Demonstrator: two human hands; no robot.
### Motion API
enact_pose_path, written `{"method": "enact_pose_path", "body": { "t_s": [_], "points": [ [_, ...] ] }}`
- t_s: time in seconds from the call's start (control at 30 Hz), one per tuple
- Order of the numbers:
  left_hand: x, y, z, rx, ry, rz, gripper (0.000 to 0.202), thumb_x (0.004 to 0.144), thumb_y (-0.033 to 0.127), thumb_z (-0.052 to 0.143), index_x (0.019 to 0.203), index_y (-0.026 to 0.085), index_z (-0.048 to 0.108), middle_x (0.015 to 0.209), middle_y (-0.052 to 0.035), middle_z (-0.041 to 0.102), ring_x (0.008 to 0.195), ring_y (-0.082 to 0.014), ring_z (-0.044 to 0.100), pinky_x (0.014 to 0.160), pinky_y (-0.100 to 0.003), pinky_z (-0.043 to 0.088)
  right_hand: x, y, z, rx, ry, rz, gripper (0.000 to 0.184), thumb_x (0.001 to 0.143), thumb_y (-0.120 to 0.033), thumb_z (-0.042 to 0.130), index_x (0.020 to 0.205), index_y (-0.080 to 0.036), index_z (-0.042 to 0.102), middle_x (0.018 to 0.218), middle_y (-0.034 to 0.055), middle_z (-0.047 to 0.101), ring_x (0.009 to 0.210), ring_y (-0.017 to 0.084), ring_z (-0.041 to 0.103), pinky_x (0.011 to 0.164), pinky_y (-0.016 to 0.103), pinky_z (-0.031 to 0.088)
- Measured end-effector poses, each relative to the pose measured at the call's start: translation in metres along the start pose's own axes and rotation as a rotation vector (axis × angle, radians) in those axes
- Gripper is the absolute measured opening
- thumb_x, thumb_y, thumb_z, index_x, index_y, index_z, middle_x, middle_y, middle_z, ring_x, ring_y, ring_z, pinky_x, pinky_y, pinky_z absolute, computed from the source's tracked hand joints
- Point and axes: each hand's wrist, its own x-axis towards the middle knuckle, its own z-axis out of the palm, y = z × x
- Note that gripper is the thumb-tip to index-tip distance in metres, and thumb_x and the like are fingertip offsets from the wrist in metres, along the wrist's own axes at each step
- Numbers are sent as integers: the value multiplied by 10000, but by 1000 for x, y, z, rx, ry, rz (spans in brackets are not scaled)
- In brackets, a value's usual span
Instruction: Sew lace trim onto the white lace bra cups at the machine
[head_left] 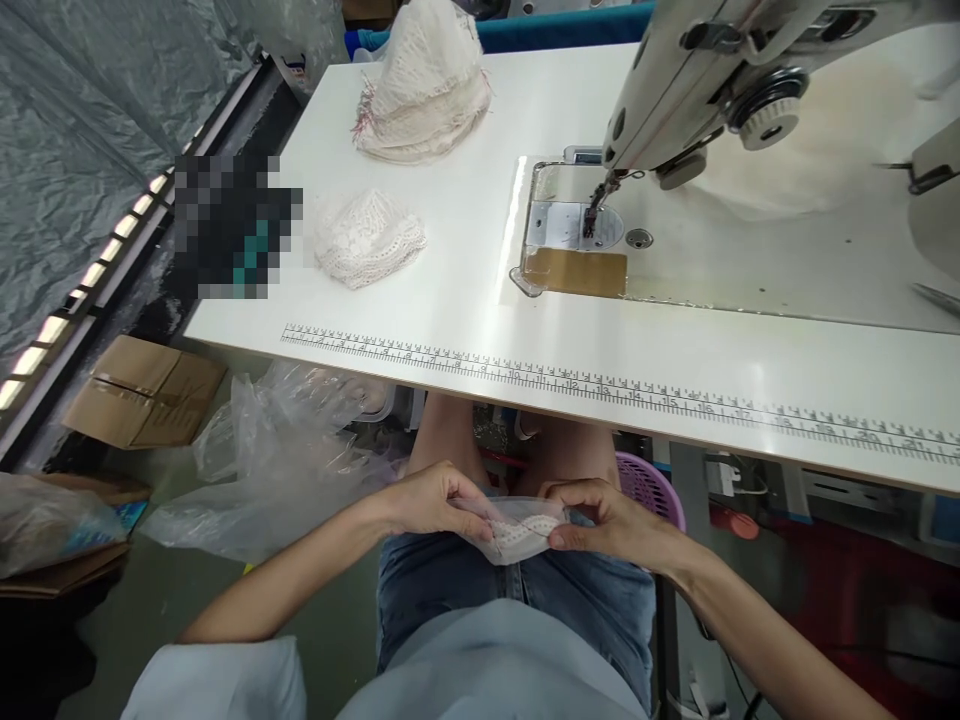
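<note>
Over my lap, below the table's front edge, both hands pinch a small white lace piece (pixel 520 531). My left hand (pixel 431 500) grips its left end with closed fingers. My right hand (pixel 611 520) pinches the right end between thumb and fingers. The piece looks partly wrapped in thin clear plastic. A sewing machine (pixel 750 80) stands on the white table (pixel 465 310), its needle (pixel 592 215) over the metal plate.
Two heaps of white lace lie on the table: a large one (pixel 424 90) at the back and a small one (pixel 367 238) nearer. A printed ruler (pixel 600 385) runs along the table's front. Clear plastic bags (pixel 277 460) and a cardboard box (pixel 146 390) sit on the floor at left.
</note>
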Motion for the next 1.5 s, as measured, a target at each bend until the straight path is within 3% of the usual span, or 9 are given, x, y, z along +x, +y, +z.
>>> {"method": "enact_pose_path", "body": {
  "t_s": [0.37, 0.67, 1.13, 1.23, 1.37, 1.5],
  "points": [
    [0, 7, -2, -18, -14, 15, 417, 665, 397, 732, 986, 133, 706, 920, -73, 716, 824, -164, 640, 747, -239, 477, 0, 10, -8, 83, -14, -26, 163, 771, -340, 670, 830, -189, 673, 839, 8, 609, 826, 159, 553, 772, 269, 420],
    [3, 4, -4, -111, -10, -16, 437, 636, 412, 760, 969, 132, 711, 914, -87, 716, 813, -158, 636, 781, -251, 469, 1, 17, -8, 96, -5, -1, 204, 757, -344, 683, 835, -158, 656, 839, 17, 602, 851, 163, 539, 802, 285, 408],
    [7, 5, 0, -77, -11, -9, 440, 639, 405, 760, 988, 142, 707, 888, -83, 718, 788, -153, 632, 750, -234, 466, 2, 17, -2, 136, 104, 37, 234, 719, -380, 709, 742, -177, 595, 736, -12, 560, 745, 144, 516, 687, 243, 398],
    [7, 6, 1, -45, -12, -5, 448, 639, 410, 757, 990, 136, 706, 885, -84, 720, 781, -150, 636, 741, -223, 469, -2, 15, -1, 86, 95, 12, 251, 726, -378, 704, 848, -188, 597, 810, -1, 566, 785, 152, 517, 705, 250, 403],
    [7, 6, 1, 25, -52, -5, 420, 660, 399, 743, 988, 138, 707, 891, -79, 722, 794, -158, 644, 742, -221, 476, -8, 13, 1, 20, 68, -19, 413, 735, -355, 704, 1090, -237, 531, 947, 11, 553, 827, 154, 514, 712, 254, 406],
    [5, 3, -1, 83, -43, -5, 349, 695, 364, 720, 974, 153, 715, 897, -72, 723, 814, -167, 650, 733, -214, 482, -11, 12, 4, 57, 30, -27, 428, 739, -334, 706, 1105, -233, 508, 903, 3, 555, 799, 143, 524, 705, 255, 421]
  ]
}}
